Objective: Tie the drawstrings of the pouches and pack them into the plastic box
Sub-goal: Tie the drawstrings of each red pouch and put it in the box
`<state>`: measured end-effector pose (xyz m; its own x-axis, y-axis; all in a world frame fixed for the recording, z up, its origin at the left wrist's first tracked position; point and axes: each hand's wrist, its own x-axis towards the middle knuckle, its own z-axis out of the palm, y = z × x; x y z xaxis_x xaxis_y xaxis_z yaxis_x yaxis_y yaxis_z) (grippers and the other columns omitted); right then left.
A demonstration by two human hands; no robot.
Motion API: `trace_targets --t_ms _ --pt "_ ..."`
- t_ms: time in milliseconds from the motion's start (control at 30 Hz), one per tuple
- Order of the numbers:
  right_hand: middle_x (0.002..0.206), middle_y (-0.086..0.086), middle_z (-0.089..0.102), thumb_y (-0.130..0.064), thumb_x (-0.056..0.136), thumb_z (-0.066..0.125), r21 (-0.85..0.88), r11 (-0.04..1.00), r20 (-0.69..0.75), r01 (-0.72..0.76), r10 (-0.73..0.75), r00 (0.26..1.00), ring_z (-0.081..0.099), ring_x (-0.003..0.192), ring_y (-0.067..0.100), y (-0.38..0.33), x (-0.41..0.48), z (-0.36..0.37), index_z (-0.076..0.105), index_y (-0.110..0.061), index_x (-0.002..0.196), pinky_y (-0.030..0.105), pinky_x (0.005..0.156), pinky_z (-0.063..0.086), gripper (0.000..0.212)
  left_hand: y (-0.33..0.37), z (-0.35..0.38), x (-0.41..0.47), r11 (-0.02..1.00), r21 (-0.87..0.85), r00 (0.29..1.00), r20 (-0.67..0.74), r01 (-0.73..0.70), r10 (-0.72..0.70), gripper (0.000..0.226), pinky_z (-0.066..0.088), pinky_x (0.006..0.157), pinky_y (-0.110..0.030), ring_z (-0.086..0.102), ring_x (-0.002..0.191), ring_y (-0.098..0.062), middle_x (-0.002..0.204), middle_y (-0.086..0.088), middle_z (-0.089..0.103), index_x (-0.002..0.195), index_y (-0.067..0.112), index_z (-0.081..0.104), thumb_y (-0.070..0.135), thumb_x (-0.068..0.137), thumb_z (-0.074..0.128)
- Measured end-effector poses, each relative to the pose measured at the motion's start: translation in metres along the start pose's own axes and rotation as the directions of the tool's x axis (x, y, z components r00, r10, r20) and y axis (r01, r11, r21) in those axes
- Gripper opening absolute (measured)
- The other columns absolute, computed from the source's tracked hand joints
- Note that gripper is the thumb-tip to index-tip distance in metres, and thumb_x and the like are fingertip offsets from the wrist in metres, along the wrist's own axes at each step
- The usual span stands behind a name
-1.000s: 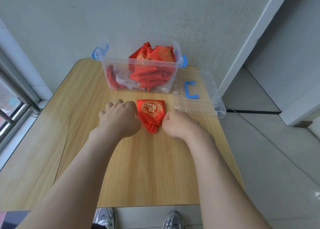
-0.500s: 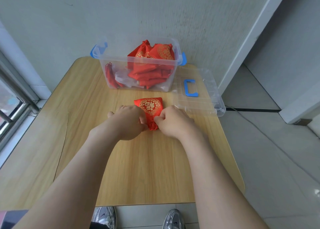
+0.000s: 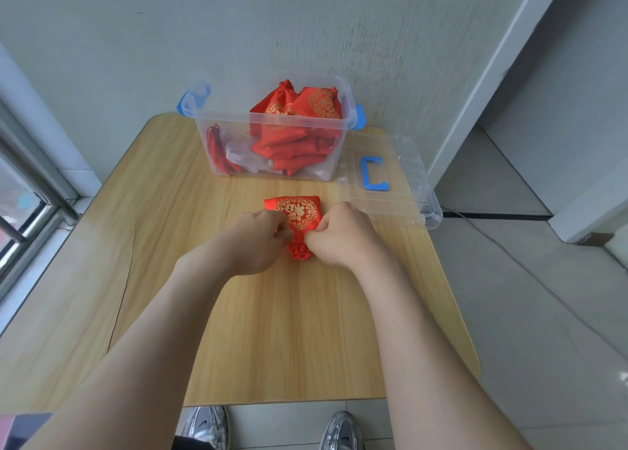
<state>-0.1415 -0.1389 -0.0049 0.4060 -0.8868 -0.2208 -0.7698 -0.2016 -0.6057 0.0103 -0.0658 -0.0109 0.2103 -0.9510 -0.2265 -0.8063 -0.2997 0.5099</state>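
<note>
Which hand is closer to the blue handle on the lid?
Right. The right hand is in front of the blue handle, slightly left; the left hand lies farther left, past the pouch.

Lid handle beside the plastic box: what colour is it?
Blue. The handle on the clear lid shows plainly in the head view, the only one.

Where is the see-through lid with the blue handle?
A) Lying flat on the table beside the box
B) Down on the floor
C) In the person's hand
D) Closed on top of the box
A: the lid lies flat on the table, just right of the box, which stands open on top.
</note>
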Motion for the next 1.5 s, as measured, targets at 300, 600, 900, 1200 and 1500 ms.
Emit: trace_targets --t_ms 300,600,900,1200,1500 --pt "0.11 -0.009 0.072 -0.013 0.086 0.071 0.019 0.998 0.035 0.062 -0.063 0.997 0.065 0.093 0.01 0.001 -0.002 0.0 0.084 -0.031 0.099 0.024 0.074 0.05 0.026 -0.001 -0.006 0.001 0.999 -0.035 0.997 0.073 0.038 -0.036 0.038 0.045 0.075 -0.036 0.057 0.081 -0.022 0.091 -0.001 0.063 0.088 0.01 0.06 0.04 0.109 0.05" --pt "0.09 0.0 0.076 -0.013 0.086 0.069 -0.053 0.997 0.095 0.055 -0.049 0.994 0.072 0.083 0.02 0.0 -0.001 0.001 0.082 -0.024 0.082 0.033 0.067 0.06 0.017 0.013 -0.001 -0.001 0.752 -0.636 0.979 0.031 0.174 -0.2 0.034 0.05 0.062 -0.036 0.066 0.073 -0.023 0.092 -0.023 0.074 0.098 -0.002 0.07 0.031 0.103 0.063" --pt "0.111 -0.006 0.064 -0.026 0.093 0.074 0.132 0.99 0.084 0.039 -0.05 0.995 0.062 0.086 0.006 0.0 0.002 -0.002 0.071 -0.033 0.104 0.023 0.06 0.043 0.013 0.014 -0.003 -0.003 0.466 -0.826 0.939 0.203 0.316 -0.276 0.027 0.05 0.049 -0.027 0.06 0.056 -0.015 0.093 -0.009 0.08 0.119 0.003 0.067 0.027 0.109 0.058" --pt "0.092 -0.004 0.079 -0.035 0.098 0.072 0.249 0.966 0.056 0.062 -0.079 0.995 0.074 0.091 0.017 -0.005 0.002 -0.002 0.075 -0.023 0.083 0.03 0.072 0.054 0.019 0.012 -0.004 -0.002 0.658 -0.716 0.971 0.138 0.234 -0.195 0.02 0.047 0.053 -0.03 0.052 0.061 -0.017 0.087 -0.005 0.071 0.102 0.012 0.064 0.025 0.11 0.05" --pt "0.076 -0.008 0.064 -0.02 0.09 0.067 0.321 0.947 -0.001 -0.011 0.012 1.0 0.058 0.078 0.013 -0.01 0.002 -0.007 0.063 -0.019 0.075 0.028 0.063 0.041 0.016 0.006 -0.003 -0.002 0.632 -0.753 0.981 0.094 0.183 -0.171 0.015 0.057 0.059 -0.026 0.059 0.061 -0.012 0.089 -0.01 0.077 0.106 -0.002 0.071 0.012 0.104 0.066"
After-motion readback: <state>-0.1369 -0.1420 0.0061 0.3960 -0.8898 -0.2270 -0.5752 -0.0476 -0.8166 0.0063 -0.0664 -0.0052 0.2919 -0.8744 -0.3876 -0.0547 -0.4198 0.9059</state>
